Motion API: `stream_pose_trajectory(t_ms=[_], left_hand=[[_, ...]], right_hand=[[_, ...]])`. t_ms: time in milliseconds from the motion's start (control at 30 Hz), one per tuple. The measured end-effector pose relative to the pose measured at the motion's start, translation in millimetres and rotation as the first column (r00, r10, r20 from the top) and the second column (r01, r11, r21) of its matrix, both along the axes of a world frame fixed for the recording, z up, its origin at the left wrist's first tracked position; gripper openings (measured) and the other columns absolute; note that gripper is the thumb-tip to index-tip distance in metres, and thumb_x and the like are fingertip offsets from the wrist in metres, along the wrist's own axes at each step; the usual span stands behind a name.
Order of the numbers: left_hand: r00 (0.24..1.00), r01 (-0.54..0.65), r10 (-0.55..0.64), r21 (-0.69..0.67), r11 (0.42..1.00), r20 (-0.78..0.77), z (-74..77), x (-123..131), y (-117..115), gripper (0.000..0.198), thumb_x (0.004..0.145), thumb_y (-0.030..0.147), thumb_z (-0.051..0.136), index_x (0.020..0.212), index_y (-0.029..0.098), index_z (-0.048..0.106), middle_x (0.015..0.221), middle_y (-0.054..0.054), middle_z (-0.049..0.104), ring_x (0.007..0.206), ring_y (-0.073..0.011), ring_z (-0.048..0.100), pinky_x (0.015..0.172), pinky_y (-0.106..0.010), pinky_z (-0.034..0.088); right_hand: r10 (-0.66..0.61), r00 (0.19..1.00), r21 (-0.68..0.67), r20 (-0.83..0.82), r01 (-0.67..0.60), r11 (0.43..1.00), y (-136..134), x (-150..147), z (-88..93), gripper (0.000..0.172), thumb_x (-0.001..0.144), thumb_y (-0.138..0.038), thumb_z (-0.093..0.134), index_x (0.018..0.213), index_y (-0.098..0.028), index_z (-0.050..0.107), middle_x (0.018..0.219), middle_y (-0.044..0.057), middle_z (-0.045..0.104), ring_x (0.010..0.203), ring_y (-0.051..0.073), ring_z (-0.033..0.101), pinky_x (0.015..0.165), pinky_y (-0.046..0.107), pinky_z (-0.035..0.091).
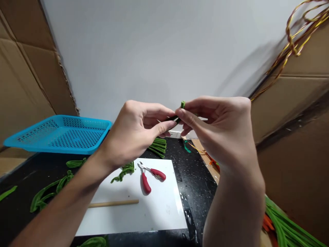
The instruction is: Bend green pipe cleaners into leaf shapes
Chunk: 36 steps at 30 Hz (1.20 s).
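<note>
You held a green fuzzy stem [183,104] raised above the table [197,178], in front of the pale wall [167,51]. Its tip stood upright just above your right thumb; a darker length ran between the fingertips of both hands. Whether the tip and that length formed one piece could not be told, as fingers covered the join.

Your left hand [136,132] pinched the darker length between thumb and fingers. Your right hand [221,127] gripped the stem near its tip, thumb against forefinger. The two sets of fingertips nearly met.

Below, a white board [159,216] lay on the table. On it were red-handled pliers [146,181], jaws apart, a wooden stick [115,203] partly hidden by your left forearm, and a small green cluster [125,171]. A bundle of green stems [159,146] lay beyond the board's far edge.

To the left stood a blue basket [64,150], with green fuzzy loops [51,192] nearer you. Cardboard [25,61] flanked both sides; twisted wires [290,44] hung at upper right, and long green strands [288,223] lay at lower right.
</note>
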<state>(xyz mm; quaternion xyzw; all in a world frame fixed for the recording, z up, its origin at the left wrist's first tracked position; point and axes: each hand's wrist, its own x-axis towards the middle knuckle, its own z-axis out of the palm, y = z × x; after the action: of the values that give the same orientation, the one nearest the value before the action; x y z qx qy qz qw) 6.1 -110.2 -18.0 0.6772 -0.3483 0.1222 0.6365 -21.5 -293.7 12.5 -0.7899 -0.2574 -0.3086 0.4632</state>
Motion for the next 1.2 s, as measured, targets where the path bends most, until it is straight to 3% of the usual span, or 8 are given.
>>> stream_pose_trajectory(t_ms=[167,267,400,533,700,800,1033,1200], left_hand=[[0.966,0.145,-0.165,-0.111,0.983,-0.201,7.6,0.0,1.7,0.018,0.092,0.031,0.077,0.101,0.016,0.08,0.098,-0.002,0.081,0.088,-0.0108,0.079,0.078,-0.011,0.066],[0.937,0.167,-0.203,-0.146,0.975,-0.283,8.2,0.8,1.2,0.018,0.09,0.029,0.08,0.103,0.016,0.078,0.092,-0.002,0.08,0.074,-0.0082,0.076,0.069,-0.01,0.065],[0.885,0.229,-0.281,-0.178,0.957,-0.371,6.4,1.2,-0.4,0.032,0.088,0.037,0.082,0.107,0.014,0.074,0.062,0.001,0.067,0.049,-0.009,0.064,0.048,-0.015,0.058],[0.844,0.31,-0.382,-0.238,0.92,-0.376,4.7,-0.3,-2.7,0.031,0.089,0.04,0.08,0.1,0.013,0.07,0.063,0.001,0.063,0.046,-0.0076,0.058,0.043,-0.016,0.055],[0.785,0.38,-0.491,-0.332,0.864,-0.379,3.1,-1.9,-6.5,0.033,0.092,0.045,0.074,0.092,0.014,0.062,0.077,0.0,0.063,0.047,-0.0084,0.061,0.038,-0.016,0.053],[0.783,0.368,-0.497,-0.366,0.855,-0.374,3.5,-1.6,-7.0,0.032,0.091,0.043,0.075,0.094,0.015,0.059,0.089,-0.001,0.065,0.049,-0.0102,0.065,0.039,-0.018,0.055],[0.782,0.241,-0.435,-0.427,0.871,-0.447,6.5,-6.3,-3.2,0.028,0.09,0.039,0.077,0.092,0.018,0.058,0.065,0.006,0.05,0.038,-0.0014,0.042,0.032,-0.01,0.027],[0.761,0.304,-0.495,-0.444,0.843,-0.419,8.0,-9.6,-1.5,0.026,0.087,0.037,0.081,0.096,0.018,0.065,0.067,0.005,0.048,0.044,-0.0007,0.042,0.038,-0.012,0.026]], right_hand=[[0.043,0.998,-0.006,-0.051,-0.043,0.999,-2.0,-0.7,0.0,0.013,0.088,-0.023,0.085,0.091,-0.013,0.077,0.069,-0.001,0.066,0.057,0.007,0.061,0.049,0.014,0.056],[0.021,0.996,-0.011,-0.087,-0.022,1.0,-0.7,-2.7,1.8,0.021,0.089,-0.026,0.085,0.106,-0.016,0.076,0.071,-0.001,0.067,0.055,0.007,0.061,0.049,0.015,0.052],[-0.002,0.996,0.034,-0.091,0.005,0.999,5.1,-5.1,3.4,0.046,0.091,-0.024,0.082,0.132,-0.023,0.06,0.068,-0.004,0.064,0.057,0.008,0.059,0.051,0.015,0.052],[-0.013,0.999,0.013,-0.052,0.014,1.0,9.6,-6.3,2.5,0.054,0.097,-0.021,0.071,0.146,-0.028,0.047,0.071,-0.004,0.062,0.06,0.01,0.06,0.054,0.018,0.054],[-0.025,0.999,-0.015,0.046,0.026,1.0,12.5,-4.5,-1.1,0.049,0.1,-0.023,0.068,0.146,-0.026,0.051,0.075,-0.002,0.062,0.067,0.01,0.064,0.059,0.018,0.058],[-0.055,0.996,-0.052,0.074,0.059,0.997,13.5,-2.3,-3.2,0.04,0.101,-0.026,0.067,0.14,-0.026,0.059,0.082,-0.001,0.064,0.069,0.009,0.064,0.059,0.018,0.057],[0.003,0.997,-0.087,0.076,0.004,0.996,16.2,-2.0,-6.3,0.026,0.102,-0.027,0.067,0.128,-0.028,0.069,0.086,-0.002,0.065,0.067,0.006,0.062,0.055,0.015,0.055],[-0.001,0.988,-0.05,0.155,0.009,0.999,15.5,-3.4,-9.0,0.028,0.101,-0.024,0.068,0.129,-0.03,0.07,0.09,0.0,0.065,0.073,0.006,0.064,0.064,0.015,0.06]])
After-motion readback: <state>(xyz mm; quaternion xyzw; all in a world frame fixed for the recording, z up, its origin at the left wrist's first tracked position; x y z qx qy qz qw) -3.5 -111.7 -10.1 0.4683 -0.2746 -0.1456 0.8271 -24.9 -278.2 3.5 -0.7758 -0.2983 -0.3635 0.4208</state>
